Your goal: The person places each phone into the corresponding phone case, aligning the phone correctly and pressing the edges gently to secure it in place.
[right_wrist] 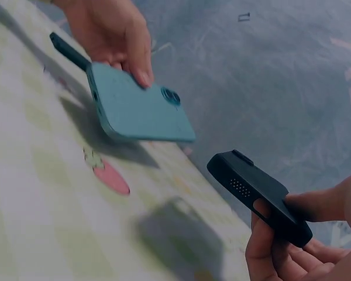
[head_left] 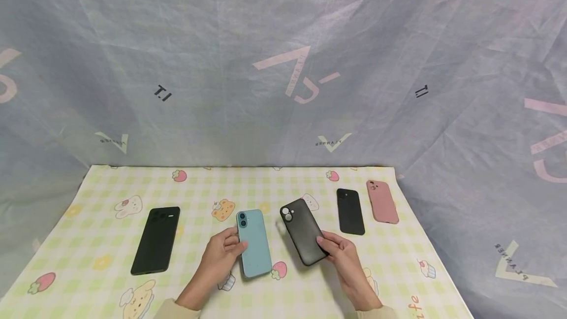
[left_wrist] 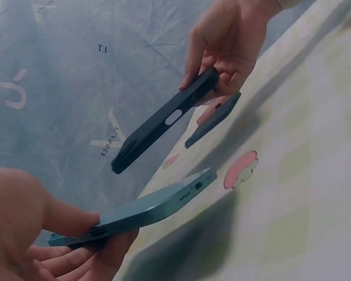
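A light teal phone (head_left: 256, 247) is pinched along its left edge by my left hand (head_left: 220, 255), thumb on its back and fingers beneath. Its two camera lenses face up at the top left corner. To the right of it my right hand (head_left: 347, 263) grips a dark translucent phone case (head_left: 305, 235) by its lower right edge, camera cutout at the upper left. In the left wrist view the phone (left_wrist: 146, 208) is raised above the cloth, its charging port showing. The right wrist view shows the case (right_wrist: 254, 190) held above its shadow, apart from the phone.
A large black phone (head_left: 156, 240) lies at the left of the checked tablecloth (head_left: 195, 289). At the back right lie a black phone-shaped piece (head_left: 350, 213) and a pink phone case (head_left: 383, 203). A grey curtain (head_left: 248, 112) hangs behind the table.
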`<action>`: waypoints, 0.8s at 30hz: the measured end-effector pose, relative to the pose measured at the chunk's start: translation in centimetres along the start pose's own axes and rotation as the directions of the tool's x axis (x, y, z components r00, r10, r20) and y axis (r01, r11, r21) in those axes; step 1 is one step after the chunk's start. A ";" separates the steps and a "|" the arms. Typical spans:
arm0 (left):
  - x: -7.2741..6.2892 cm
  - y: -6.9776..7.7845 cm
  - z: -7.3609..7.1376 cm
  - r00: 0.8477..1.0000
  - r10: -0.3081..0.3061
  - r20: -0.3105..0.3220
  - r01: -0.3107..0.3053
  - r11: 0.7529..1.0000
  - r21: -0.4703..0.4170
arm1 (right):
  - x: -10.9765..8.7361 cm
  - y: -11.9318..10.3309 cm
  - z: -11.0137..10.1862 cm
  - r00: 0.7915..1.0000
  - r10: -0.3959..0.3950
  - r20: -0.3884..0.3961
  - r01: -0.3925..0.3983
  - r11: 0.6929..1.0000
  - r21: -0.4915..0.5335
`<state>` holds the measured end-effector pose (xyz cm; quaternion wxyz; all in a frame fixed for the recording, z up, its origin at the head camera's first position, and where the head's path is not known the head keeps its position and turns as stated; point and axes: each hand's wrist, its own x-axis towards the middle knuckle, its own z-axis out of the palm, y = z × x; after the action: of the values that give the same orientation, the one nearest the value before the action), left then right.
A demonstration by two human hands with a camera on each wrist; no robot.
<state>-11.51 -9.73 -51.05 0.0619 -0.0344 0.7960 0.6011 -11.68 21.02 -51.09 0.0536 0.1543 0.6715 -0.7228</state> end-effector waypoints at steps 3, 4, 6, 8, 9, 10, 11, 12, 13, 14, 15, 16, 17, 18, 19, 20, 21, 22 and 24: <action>0.2 0.2 0.1 1.000 0.011 -0.016 -0.011 1.000 -0.012 | -0.3 -0.2 0.7 0.999 0.003 0.035 -0.004 1.000 0.027; 0.2 0.2 0.2 1.000 0.014 -0.019 -0.014 1.000 -0.021 | -0.3 -0.2 0.9 0.999 0.007 0.044 -0.008 0.999 0.035; 0.3 0.4 0.4 1.000 0.021 -0.021 -0.022 0.999 -0.038 | -0.5 -0.3 1.3 0.998 0.015 0.064 -0.018 0.999 0.048; 0.5 0.5 0.6 0.999 0.029 -0.017 -0.030 0.998 -0.057 | -0.6 -0.4 1.8 0.997 0.016 0.080 -0.021 0.998 0.056; 0.5 0.5 0.7 0.999 0.029 -0.018 -0.030 0.997 -0.065 | -0.7 -0.4 2.0 0.996 0.017 0.087 -0.022 0.998 0.061; 0.6 0.6 0.8 0.999 0.029 -0.018 -0.030 0.997 -0.070 | -0.7 -0.4 2.2 0.996 0.019 0.091 -0.025 0.998 0.065; 0.7 0.7 0.9 0.999 0.028 -0.019 -0.029 0.997 -0.071 | -0.8 -0.3 2.4 0.995 0.020 0.097 -0.027 0.997 0.071; 0.7 0.7 1.0 0.999 0.023 -0.022 -0.024 0.997 -0.072 | -0.8 -0.3 2.6 0.994 0.021 0.105 -0.029 0.997 0.077; 0.8 0.7 1.1 1.000 0.017 -0.024 -0.018 0.997 -0.075 | -0.9 -0.3 2.8 0.993 0.024 0.112 -0.033 0.996 0.083; 0.9 0.8 1.2 1.000 0.012 -0.024 -0.014 0.997 -0.075 | -1.0 -0.2 3.0 0.992 0.026 0.120 -0.037 0.995 0.088; 0.9 0.8 1.3 1.000 0.012 -0.022 -0.013 0.996 -0.083 | -1.0 -0.2 3.1 0.991 0.031 0.127 -0.043 0.995 0.094; 1.0 0.9 1.3 1.000 0.011 -0.019 -0.012 0.996 -0.091 | -1.1 -0.1 3.3 0.990 0.034 0.134 -0.047 0.994 0.097; 1.1 0.9 1.4 1.000 0.010 -0.014 -0.012 0.995 -0.100 | -1.2 0.0 3.4 0.989 0.037 0.142 -0.051 0.994 0.099; 1.1 0.9 1.5 1.000 0.012 -0.011 -0.013 0.994 -0.110 | -1.2 0.0 3.6 0.988 0.039 0.147 -0.054 0.994 0.098; 1.1 1.0 1.5 1.000 0.015 -0.006 -0.015 0.993 -0.118 | -1.3 0.1 3.7 0.988 0.041 0.152 -0.056 0.994 0.098; 1.1 1.1 1.5 1.000 0.017 -0.001 -0.017 0.991 -0.129 | -1.4 0.1 3.8 0.987 0.043 0.155 -0.058 0.993 0.099; 1.1 1.1 1.5 1.000 0.019 0.003 -0.019 0.990 -0.138 | -1.4 0.2 3.9 0.986 0.042 0.159 -0.059 0.993 0.099; 1.1 1.2 1.6 1.000 0.017 0.003 -0.017 0.990 -0.140 | -1.5 0.2 4.0 0.986 0.042 0.162 -0.059 0.993 0.101; 1.2 1.3 1.6 1.000 0.015 0.006 -0.014 0.989 -0.145 | -1.5 0.2 4.2 0.985 0.041 0.170 -0.060 0.992 0.107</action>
<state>-12.78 -7.77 -50.42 0.0576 -0.0311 0.7501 0.6580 -10.85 16.62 -50.59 0.1192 0.1127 0.6189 -0.7681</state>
